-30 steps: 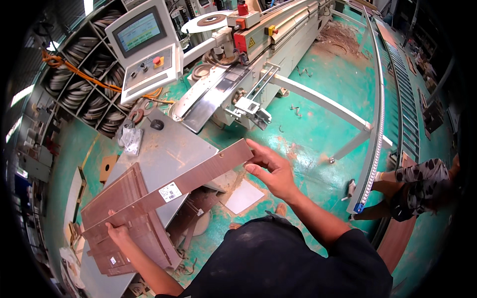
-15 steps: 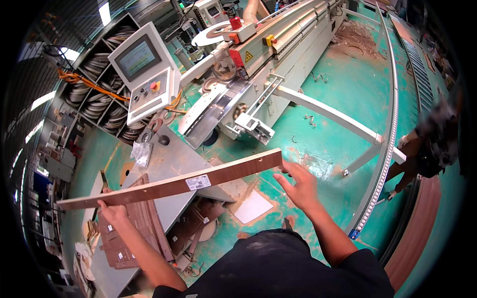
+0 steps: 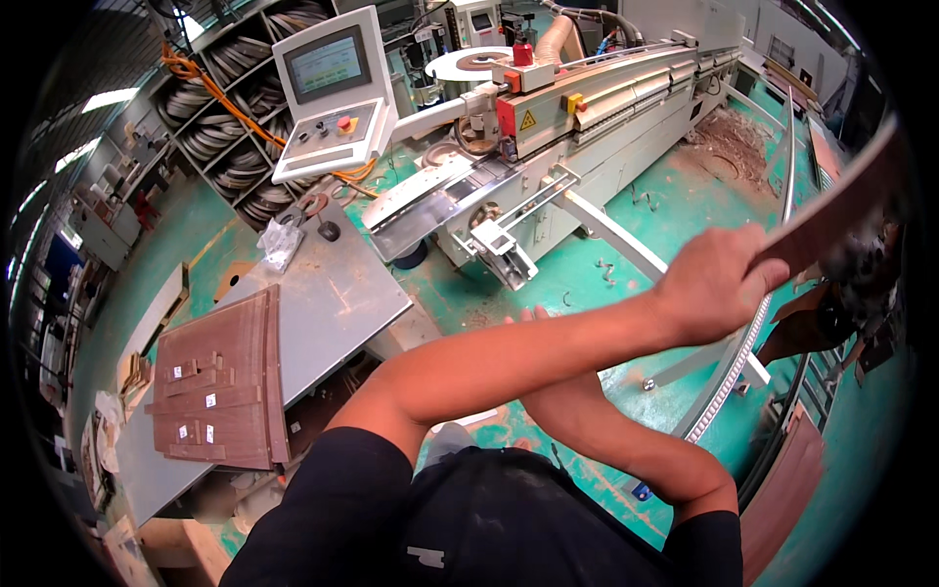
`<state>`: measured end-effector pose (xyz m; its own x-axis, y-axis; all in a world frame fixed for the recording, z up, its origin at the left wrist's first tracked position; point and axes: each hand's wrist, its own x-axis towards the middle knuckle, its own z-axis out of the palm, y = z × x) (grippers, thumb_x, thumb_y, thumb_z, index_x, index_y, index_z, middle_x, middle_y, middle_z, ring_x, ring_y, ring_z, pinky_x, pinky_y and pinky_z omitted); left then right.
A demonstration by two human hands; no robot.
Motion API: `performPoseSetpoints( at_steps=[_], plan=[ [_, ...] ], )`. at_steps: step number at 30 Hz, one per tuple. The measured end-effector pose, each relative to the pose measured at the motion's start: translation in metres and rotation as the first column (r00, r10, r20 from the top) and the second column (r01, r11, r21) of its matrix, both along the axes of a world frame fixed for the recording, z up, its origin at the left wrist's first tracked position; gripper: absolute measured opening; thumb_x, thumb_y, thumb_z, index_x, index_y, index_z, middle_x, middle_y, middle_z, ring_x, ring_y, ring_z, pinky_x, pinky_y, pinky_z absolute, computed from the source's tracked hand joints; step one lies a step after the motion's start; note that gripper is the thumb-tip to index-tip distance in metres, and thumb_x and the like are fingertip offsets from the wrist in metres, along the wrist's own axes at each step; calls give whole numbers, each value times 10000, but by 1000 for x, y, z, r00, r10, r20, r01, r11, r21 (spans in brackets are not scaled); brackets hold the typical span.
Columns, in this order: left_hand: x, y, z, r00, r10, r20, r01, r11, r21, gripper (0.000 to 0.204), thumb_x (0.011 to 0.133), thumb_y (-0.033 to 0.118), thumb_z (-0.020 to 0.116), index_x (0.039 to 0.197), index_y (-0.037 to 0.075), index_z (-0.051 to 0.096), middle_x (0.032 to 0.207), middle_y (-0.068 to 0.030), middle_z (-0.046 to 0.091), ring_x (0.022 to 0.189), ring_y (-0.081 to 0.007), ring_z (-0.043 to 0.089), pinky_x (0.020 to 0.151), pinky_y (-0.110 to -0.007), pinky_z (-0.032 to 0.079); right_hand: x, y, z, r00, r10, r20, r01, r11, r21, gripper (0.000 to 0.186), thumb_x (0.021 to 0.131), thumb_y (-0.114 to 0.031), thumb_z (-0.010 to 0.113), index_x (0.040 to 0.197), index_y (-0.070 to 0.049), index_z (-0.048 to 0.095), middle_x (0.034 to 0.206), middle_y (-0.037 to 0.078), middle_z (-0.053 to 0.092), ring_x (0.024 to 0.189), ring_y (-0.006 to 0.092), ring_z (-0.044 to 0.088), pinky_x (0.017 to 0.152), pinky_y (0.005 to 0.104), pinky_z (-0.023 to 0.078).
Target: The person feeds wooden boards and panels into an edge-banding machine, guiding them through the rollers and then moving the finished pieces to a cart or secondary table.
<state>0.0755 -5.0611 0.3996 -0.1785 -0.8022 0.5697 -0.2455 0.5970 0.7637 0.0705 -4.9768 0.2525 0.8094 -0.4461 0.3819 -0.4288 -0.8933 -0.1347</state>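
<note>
My left hand (image 3: pixel 714 284) reaches across to the right, gripping a long brown wooden strip (image 3: pixel 831 205) that rises toward the right edge. Someone partly hidden behind the strip is at that side, too blurred to tell whether they touch it. My right hand (image 3: pixel 531 320) is mostly behind my left forearm; its raised fingertips show above it, apparently holding nothing. At left, brown boards and small pieces (image 3: pixel 210 372) with white labels lie on a grey table (image 3: pixel 342 303).
An edge-banding machine (image 3: pixel 548 117) with a control panel (image 3: pixel 333 137) stands ahead, beside shelves of coiled banding (image 3: pixel 240 127). A white support frame and rail (image 3: pixel 724 382) run along the right. Debris (image 3: pixel 724 147) lies on the green floor (image 3: pixel 611 274).
My left hand and the wooden strip have swung from low left to upper right, crossing over my right arm. My right hand has come off the strip's end and moved left.
</note>
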Motion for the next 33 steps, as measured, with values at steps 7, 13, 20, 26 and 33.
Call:
performPoseSetpoints(
  at_steps=[7,13,20,26,33],
  plan=[
    [-132,23,-160,715,-529,458,389,845,368,351,953,332,723,964,-19,703,873,-259,725,872,-477,713,806,-563,551,-42,-22,-29,954,-75,-291,152,955,254,362,986,-305,617,1200,-13,624,945,158,701,831,366,724,682,511,550],
    [-78,54,-178,825,-565,23,560,812,-163,345,981,228,698,1263,59,591,981,-120,676,902,-361,678,833,-457,526,-96,-30,-52,890,-449,-80,416,728,545,344,1004,-379,729,968,-36,723,772,123,749,660,303,715,625,425,544],
    [220,-10,-286,742,-342,-576,637,92,766,487,1129,445,503,1149,15,728,821,-82,743,755,-160,714,702,-285,550,-157,-84,-99,613,-790,9,379,304,874,415,1096,-372,607,917,-4,676,621,41,603,526,113,584,490,311,473],
    [326,-94,-587,937,350,21,-112,244,963,394,971,160,659,1338,20,628,1144,-132,739,1071,-218,711,922,-384,570,-159,-129,-98,536,-839,91,411,354,840,641,1057,-642,547,779,-64,533,594,28,543,499,143,595,460,308,482],
    [282,-190,-622,648,761,0,-129,111,985,631,780,-87,610,1394,57,593,1260,-114,679,1127,-271,654,984,-363,495,-94,-234,-79,626,-780,-4,358,282,890,656,1061,-656,527,805,-53,525,588,38,570,513,152,614,487,310,485]
  ],
)
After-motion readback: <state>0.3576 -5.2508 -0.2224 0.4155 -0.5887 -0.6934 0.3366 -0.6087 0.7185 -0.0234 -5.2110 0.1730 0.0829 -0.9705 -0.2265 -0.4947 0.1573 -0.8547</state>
